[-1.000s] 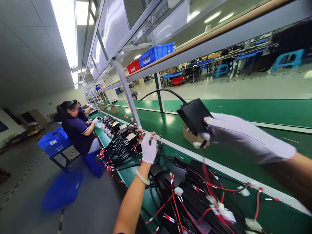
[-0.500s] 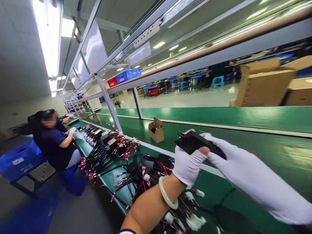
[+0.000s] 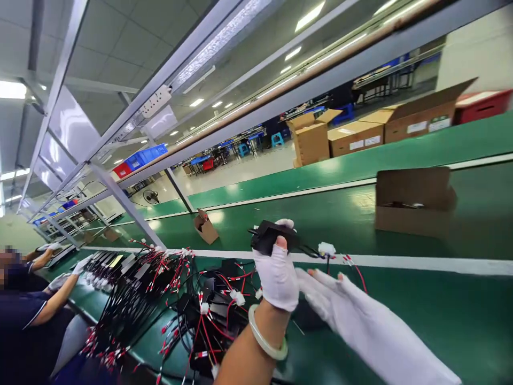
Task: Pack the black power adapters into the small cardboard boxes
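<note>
Left hand: the left hand (image 3: pixel 276 275), in a white fingerless glove with a pale bangle at the wrist, is closed around a small flat black plastic box (image 3: pixel 269 237) just below the middle of the frame, thumb tip pressed on its near edge.
Right hand: the right hand (image 3: pixel 340 305), in a white glove, lies open and flat at lower right of centre, fingers spread, holding nothing, just beside the left hand.
Box direction: its long axis runs roughly left to right across the frame and nearly level; short leads leave its right end toward a white plug (image 3: pixel 326 248) with red and black wires.
Box place: held above the white strip of the green conveyor belt (image 3: pixel 420 315).
Hidden: the glove covers the box's lower part; its left end is blurred, and any label cannot be made out.
Box look: matte black, thin, rectangular.
Around: a heap of black units with red and black cables (image 3: pixel 188 299) lies at lower left; a small open brown cardboard box (image 3: pixel 206 227) stands beyond it; a co-worker's gloved hand (image 3: pixel 60 280) shows at the left edge.
</note>
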### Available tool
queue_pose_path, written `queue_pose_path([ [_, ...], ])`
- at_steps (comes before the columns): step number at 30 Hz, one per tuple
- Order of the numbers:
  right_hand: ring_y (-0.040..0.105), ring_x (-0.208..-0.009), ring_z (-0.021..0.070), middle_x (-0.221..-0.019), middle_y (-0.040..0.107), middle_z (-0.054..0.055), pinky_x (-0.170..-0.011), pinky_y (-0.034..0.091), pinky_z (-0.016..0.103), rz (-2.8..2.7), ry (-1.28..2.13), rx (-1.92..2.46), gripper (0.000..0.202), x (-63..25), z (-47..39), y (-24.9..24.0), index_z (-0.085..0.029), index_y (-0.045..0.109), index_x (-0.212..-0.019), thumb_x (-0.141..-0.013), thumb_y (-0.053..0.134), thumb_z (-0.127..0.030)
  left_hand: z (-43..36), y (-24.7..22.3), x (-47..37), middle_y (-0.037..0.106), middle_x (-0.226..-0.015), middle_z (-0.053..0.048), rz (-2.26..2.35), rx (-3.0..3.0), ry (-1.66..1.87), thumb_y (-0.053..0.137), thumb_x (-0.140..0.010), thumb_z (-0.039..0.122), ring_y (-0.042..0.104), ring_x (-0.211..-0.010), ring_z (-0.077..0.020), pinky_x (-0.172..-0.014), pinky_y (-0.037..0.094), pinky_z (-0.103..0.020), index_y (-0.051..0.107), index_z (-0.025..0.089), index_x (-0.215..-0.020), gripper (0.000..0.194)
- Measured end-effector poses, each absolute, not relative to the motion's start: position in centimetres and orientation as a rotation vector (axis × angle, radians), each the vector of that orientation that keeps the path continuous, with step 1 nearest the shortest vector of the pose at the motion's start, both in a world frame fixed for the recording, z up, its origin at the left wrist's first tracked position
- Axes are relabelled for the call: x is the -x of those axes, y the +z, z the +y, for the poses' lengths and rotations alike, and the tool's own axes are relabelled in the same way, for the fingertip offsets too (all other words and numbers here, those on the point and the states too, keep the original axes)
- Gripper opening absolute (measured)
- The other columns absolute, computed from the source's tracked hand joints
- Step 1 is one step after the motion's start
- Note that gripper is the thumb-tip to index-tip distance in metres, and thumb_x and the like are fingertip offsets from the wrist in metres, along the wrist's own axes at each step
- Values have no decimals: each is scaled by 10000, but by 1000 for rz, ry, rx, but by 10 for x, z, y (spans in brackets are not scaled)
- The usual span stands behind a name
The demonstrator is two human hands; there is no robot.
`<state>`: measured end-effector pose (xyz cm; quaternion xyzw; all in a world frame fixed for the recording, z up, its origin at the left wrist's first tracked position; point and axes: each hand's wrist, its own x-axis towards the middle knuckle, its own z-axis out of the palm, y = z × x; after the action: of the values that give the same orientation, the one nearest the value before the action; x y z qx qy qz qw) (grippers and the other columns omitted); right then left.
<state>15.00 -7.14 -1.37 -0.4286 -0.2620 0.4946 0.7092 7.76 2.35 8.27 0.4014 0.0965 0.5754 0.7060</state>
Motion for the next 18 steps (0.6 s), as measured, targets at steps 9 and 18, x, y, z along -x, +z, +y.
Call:
queue_pose_path([
  [9, 661, -1297, 327, -1269, 752, 108, -1229, 432, 521, -731, 634, 1274, 390, -167, -51, 15, -232, 812, -1026, -814, 696, -539, -8, 48, -31, 793, -1189, -146, 294, -858, 819, 990, -627, 500, 675, -1298, -350, -1205, 440, -512, 765, 195, -1183, 673],
  [18, 664, -1295, 322, -1372, 705, 94, -1167, 512, 518, -1639, 495, 1594, 496, -173, -59, 11, -258, 765, -1302, -966, 441, -426, 17, 23, -13, 791, -948, -105, 335, -882, 590, 1035, -509, 369, 754, -971, -301, -1033, 539, -485, 793, 132, -1046, 635],
])
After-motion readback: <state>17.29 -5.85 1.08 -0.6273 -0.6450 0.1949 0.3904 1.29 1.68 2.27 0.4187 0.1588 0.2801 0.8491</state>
